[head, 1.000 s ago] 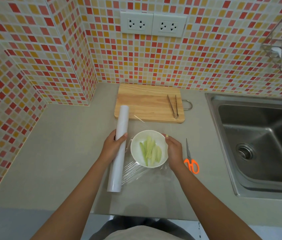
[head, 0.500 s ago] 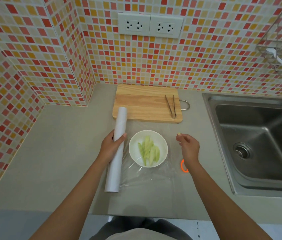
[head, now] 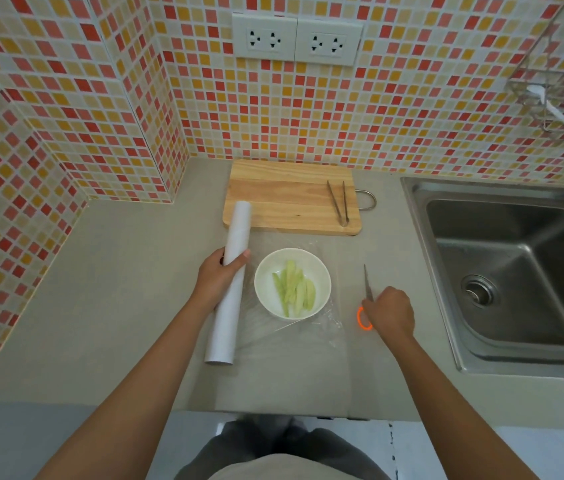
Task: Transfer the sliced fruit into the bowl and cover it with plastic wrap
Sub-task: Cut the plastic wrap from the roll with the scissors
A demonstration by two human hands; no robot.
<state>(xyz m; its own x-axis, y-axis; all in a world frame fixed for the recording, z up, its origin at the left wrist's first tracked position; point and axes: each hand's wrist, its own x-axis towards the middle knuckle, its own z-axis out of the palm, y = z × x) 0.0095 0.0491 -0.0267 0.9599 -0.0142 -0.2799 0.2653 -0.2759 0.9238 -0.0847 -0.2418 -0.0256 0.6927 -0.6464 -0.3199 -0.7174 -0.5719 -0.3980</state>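
While the left hand (head: pixel 216 284) curls round the plastic wrap roll (head: pixel 230 289) lying on the counter (head: pixel 100 289), the right hand (head: pixel 389 311) closes over the orange-handled scissors (head: pixel 365 299), blades pointing far. Between them sits the white bowl (head: pixel 292 258) of sliced fruit (head: pixel 294 292), resting on a clear sheet of wrap (head: pixel 308 332) pulled rightward from the roll. Farther back, tongs (head: pixel 339 202) lie on the cutting board (head: pixel 284 195).
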